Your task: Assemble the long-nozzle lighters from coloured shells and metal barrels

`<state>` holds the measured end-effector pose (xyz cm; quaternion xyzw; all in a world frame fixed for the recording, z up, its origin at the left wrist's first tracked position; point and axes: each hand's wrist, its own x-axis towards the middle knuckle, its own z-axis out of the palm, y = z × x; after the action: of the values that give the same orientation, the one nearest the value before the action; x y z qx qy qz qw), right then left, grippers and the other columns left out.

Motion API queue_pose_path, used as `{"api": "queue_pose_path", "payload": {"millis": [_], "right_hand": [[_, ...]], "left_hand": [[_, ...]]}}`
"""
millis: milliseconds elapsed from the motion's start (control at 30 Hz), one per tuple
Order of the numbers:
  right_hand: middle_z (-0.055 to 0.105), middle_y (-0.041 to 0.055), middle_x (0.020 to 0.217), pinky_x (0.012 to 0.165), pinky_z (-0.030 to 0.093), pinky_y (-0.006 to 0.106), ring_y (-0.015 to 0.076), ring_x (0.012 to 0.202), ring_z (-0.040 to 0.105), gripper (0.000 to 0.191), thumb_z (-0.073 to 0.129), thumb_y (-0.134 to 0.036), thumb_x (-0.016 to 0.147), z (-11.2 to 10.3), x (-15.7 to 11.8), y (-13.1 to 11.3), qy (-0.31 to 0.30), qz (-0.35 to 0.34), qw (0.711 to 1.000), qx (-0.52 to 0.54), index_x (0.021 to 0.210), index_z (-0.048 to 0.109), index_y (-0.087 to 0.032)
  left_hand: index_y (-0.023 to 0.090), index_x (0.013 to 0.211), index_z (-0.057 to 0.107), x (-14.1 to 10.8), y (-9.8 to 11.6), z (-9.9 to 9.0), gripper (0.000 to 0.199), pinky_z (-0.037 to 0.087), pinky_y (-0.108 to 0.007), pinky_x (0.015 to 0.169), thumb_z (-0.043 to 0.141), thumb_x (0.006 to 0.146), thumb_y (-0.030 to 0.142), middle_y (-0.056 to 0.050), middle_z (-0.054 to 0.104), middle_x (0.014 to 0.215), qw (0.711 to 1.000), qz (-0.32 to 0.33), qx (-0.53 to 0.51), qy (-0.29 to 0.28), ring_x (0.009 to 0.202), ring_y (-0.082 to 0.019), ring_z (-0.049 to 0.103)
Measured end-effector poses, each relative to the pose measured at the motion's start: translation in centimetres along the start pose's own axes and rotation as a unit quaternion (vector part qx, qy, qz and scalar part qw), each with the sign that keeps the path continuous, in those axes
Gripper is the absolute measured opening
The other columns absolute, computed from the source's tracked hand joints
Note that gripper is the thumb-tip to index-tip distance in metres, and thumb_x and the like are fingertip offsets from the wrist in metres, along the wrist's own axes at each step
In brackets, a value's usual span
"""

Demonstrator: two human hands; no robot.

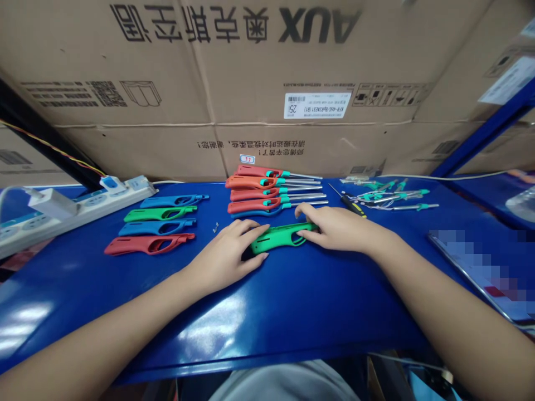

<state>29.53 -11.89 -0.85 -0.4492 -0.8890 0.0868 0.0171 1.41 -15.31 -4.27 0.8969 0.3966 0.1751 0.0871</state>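
Observation:
A green lighter casing [276, 239] lies level just above or on the blue table, between both hands; no metal tube shows on it. My left hand [229, 250] has thumb and fingers closed around its rounded left end. My right hand [336, 227] pinches the narrow front end near the trigger opening, and its fingers partly hide that end. Behind my hands is a stack of lighters [254, 194], mostly red with one blue, with metal tubes pointing right. Left of my left hand lie a red casing [137, 245], two blue casings [146, 227] and another green casing [161, 213].
Tiny metal pins [215, 227] lie behind my left hand. A black and yellow screwdriver [353, 205] and several tubes with teal ends and wires [393, 196] are at the back right. A power strip [94, 209] runs along the left; a phone-like device [485, 278] lies right. Cardboard [251, 100] stands behind.

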Motion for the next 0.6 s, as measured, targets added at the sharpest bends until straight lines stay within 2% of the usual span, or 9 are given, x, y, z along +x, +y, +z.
{"api": "queue_pose_path", "payload": {"millis": [100,300,600], "right_hand": [[0.073,0.0055,0.087,0.058,0.032,0.027,0.0197,0.069,0.063,0.021,0.056,-0.039,0.098,-0.15,0.08,0.0,0.005,-0.015,1.0,-0.015,0.111,0.057,-0.021],[0.071,0.0043,0.083,0.058,0.03,0.027,0.0198,0.07,0.062,0.021,0.056,-0.039,0.099,-0.39,0.12,0.04,0.015,-0.02,0.999,-0.029,0.109,0.058,-0.021],[0.068,0.004,0.092,0.063,0.036,0.027,0.0174,0.074,0.058,0.012,0.061,-0.031,0.096,0.09,0.11,0.32,0.053,-0.059,0.997,0.012,0.097,0.057,-0.02]], "left_hand": [[0.022,0.144,0.052,0.03,0.05,0.14,0.051,0.049,-0.048,0.105,0.059,0.098,0.042,-0.012,0.059,0.135,1.0,-0.001,-0.004,-0.001,0.121,-0.029,0.057],[0.024,0.141,0.056,0.16,0.12,0.02,0.048,0.051,-0.048,0.101,0.061,0.096,0.041,-0.012,0.059,0.127,1.0,-0.005,-0.02,0.0,0.117,-0.03,0.057],[0.02,0.14,0.058,0.01,-0.16,0.1,0.05,0.049,-0.048,0.1,0.059,0.097,0.046,-0.013,0.056,0.124,1.0,-0.007,-0.001,-0.019,0.114,-0.03,0.055]]}}
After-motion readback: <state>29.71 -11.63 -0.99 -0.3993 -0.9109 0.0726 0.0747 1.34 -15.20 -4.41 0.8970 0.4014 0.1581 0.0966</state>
